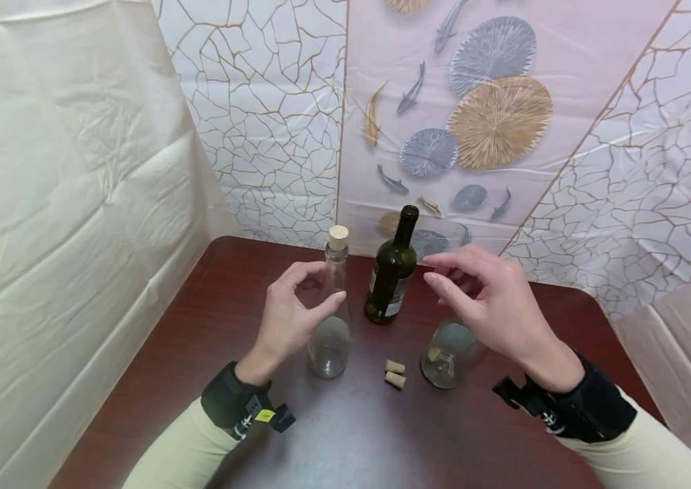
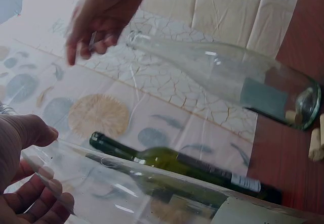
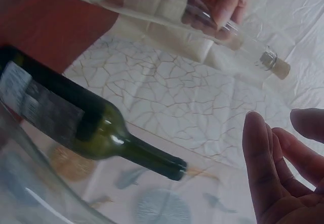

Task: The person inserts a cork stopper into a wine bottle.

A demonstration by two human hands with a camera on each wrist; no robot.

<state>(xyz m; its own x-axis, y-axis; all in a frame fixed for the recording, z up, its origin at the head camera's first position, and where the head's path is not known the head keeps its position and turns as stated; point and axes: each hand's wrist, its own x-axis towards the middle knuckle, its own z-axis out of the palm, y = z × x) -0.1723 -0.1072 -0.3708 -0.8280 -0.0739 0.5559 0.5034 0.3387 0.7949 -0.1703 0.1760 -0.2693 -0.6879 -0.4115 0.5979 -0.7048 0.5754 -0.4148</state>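
Note:
My left hand (image 1: 290, 312) curves round the upper part of a clear glass bottle (image 1: 329, 339), thumb on the near side and fingers partly seen through the glass. A pale cork (image 1: 338, 237) sits in that bottle's mouth. My right hand (image 1: 492, 292) hangs in the air above a second clear bottle (image 1: 443, 363), its thumb and fingertips apart with nothing visible between them. That bottle's neck is hidden by the hand in the head view; the left wrist view shows its mouth uncorked. A cork-coloured piece shows through its base.
Between the clear bottles, farther back, stands a dark green wine bottle (image 1: 391, 275) with a label. Two loose corks (image 1: 395, 380) lie side by side on the brown table (image 1: 345, 435). A patterned cloth (image 1: 272, 122) hangs behind the table's far edge.

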